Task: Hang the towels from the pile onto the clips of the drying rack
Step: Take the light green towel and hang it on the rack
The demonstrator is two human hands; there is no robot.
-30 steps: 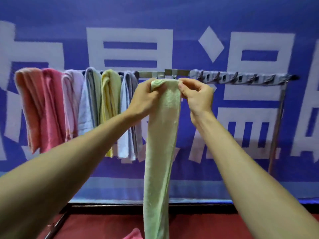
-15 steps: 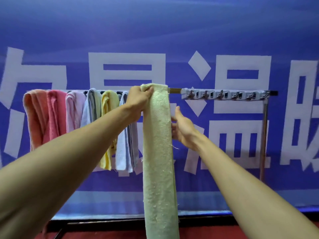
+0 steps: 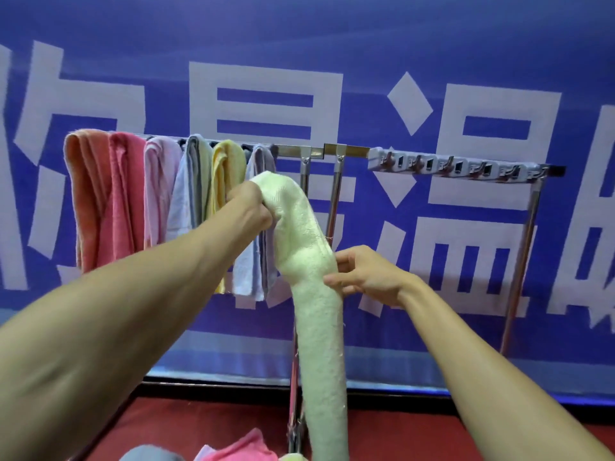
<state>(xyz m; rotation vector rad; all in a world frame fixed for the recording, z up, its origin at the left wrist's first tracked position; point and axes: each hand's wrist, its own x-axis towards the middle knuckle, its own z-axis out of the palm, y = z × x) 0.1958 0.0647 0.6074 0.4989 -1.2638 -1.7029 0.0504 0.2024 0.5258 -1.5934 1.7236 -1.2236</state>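
A long pale green towel (image 3: 316,311) hangs in front of the drying rack (image 3: 332,151), below its top bar. My left hand (image 3: 251,207) grips the towel's bunched top end. My right hand (image 3: 362,277) pinches the towel's right edge lower down. Several towels hang on the rack's left half: orange (image 3: 83,194), pink (image 3: 123,194), light pink (image 3: 159,188), grey-blue (image 3: 191,188), yellow (image 3: 223,174) and lilac (image 3: 263,161). A grey strip of empty clips (image 3: 459,166) runs along the right half of the bar. The pile of towels (image 3: 239,449) shows at the bottom edge.
A blue banner (image 3: 332,44) with large white characters fills the background behind the rack. Metal legs (image 3: 522,261) stand at the rack's right end and middle. The floor (image 3: 399,437) below is red.
The towel's top end has come down from the bar and now sits lower and to the left. My right hand has dropped further down the towel's right edge. The view has tilted downward.
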